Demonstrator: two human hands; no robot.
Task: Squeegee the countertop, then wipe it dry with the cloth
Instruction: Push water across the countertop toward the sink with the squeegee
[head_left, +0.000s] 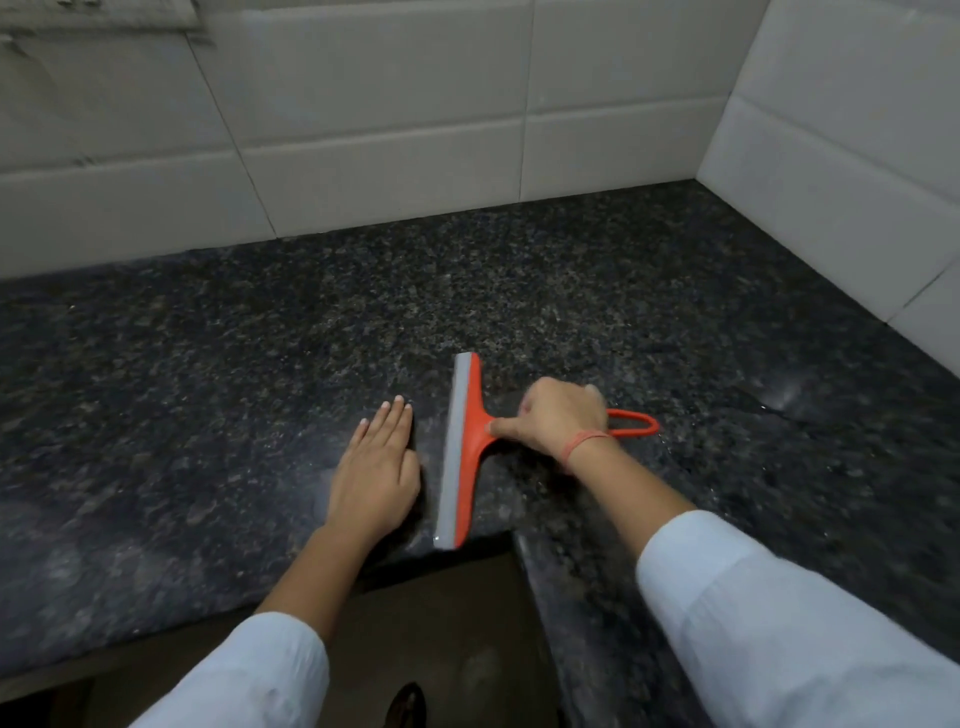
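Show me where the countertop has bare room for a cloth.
Bare countertop: the wide stretch left of the left hand up to the back tiles, and the far corner beyond the squeegee. Crowded: the front edge, where the right hand grips the squeegee.

I see light, whitish long sleeves on both arms, the left sleeve (244, 675) and right sleeve (779, 613) ending mid-forearm. An orange-red thread band (587, 442) circles the right wrist.
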